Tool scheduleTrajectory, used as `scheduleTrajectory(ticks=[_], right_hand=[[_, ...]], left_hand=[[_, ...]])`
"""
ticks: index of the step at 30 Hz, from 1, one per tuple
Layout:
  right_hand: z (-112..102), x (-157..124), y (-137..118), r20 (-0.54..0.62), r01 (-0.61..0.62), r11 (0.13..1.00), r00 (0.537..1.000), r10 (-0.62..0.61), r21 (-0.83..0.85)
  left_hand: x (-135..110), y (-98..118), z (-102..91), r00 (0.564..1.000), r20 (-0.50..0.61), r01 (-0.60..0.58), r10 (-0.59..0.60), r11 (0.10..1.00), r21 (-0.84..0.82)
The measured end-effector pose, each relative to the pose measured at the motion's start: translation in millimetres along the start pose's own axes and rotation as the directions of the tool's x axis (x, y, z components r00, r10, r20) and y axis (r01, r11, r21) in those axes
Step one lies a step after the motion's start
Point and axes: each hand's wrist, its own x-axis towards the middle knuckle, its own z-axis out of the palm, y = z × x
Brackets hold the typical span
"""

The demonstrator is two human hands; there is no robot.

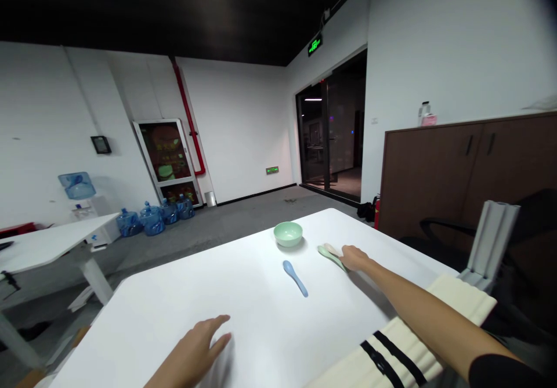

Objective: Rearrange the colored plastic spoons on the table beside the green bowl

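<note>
Over the right part of the white table, my right hand (354, 258) has its fingers closed at the handle end of a pale beige spoon (332, 249). That spoon's bowl points away toward the left, and its handle end is hidden by the fingers. Right beside it lies a light green spoon (331, 257), its handle reaching close under the same hand. A blue spoon (295, 278) rests alone on the middle of the table. Beyond it stands a green bowl (288, 235), upright. My left hand (198, 344) hovers near the front of the table, thumb and fingers apart, holding nothing.
The white table (183, 289) spans the foreground. A cream ribbed piece with black straps (387, 356) lies at its front right, below my right forearm. A grey metal profile (491, 240) rises at the right edge, near a black chair (439, 231) and a brown cabinet (426, 173).
</note>
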Motion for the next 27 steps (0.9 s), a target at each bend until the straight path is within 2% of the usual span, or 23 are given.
scheduleTrajectory(ticks=[13,17,21,27], right_hand=[[-6.0,-0.3,-4.2,-0.036,-0.004,1.0,0.999,0.005,0.009],[-8.3,-2.6,-10.9,-0.086,0.05,0.999,0.995,-0.049,0.009],[-6.2,-6.6,-17.0,-0.052,0.107,0.994,0.993,-0.109,-0.034],[-0.9,-6.6,-17.9,-0.028,0.105,0.992,0.994,-0.108,-0.067]], left_hand=[[2.8,-4.3,3.3,1.0,0.0,-0.015,0.015,1.0,0.022],[1.7,-2.4,2.3,1.0,0.002,-0.012,0.012,1.0,0.02],[-1.2,1.8,-0.2,1.0,0.004,0.001,-0.001,1.0,0.003],[-3.6,8.0,-4.4,1.0,0.009,0.014,-0.014,1.0,0.011]])
